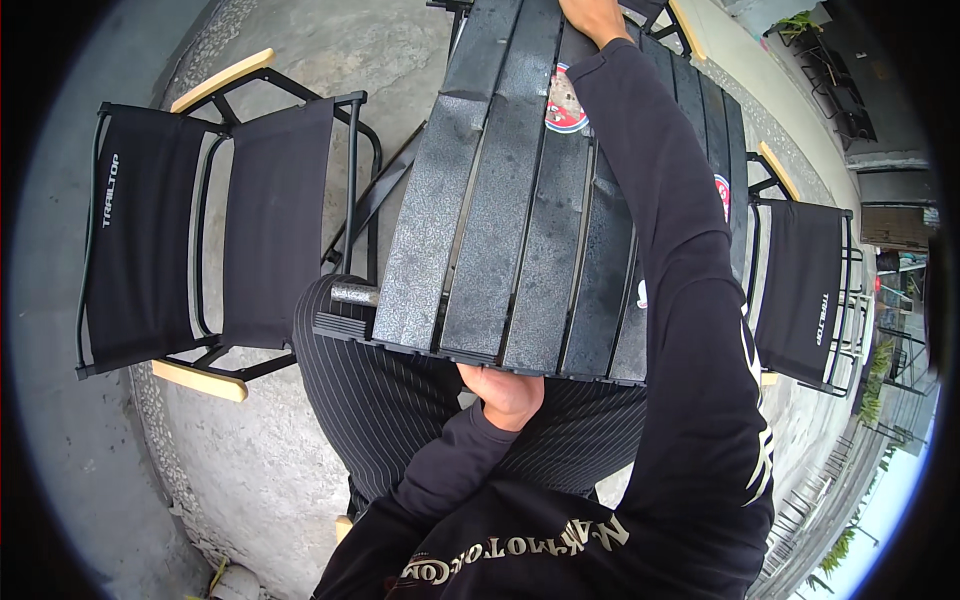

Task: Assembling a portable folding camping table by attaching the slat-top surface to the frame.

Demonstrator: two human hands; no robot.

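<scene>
A black slatted folding table [485, 230] stands over my lap, its long slats running away from me with narrow gaps between them. My left hand [505, 395] is at the near edge, touching it from below; the slats hide its fingers. Stretched far forward, my right hand [597, 20] lies at the table's far part, and the top of the picture cuts off its fingers. A round red and white sticker [567, 100] is partly covered by my right sleeve. Past that arm another round sticker [722, 197] shows.
A black fabric folding chair [275, 220] with wooden armrests stands on the left. A similar chair [800, 280] is on the right. Grey concrete floor [245, 470] lies around them. Beneath the table's left side runs a dark metal bar [385, 185].
</scene>
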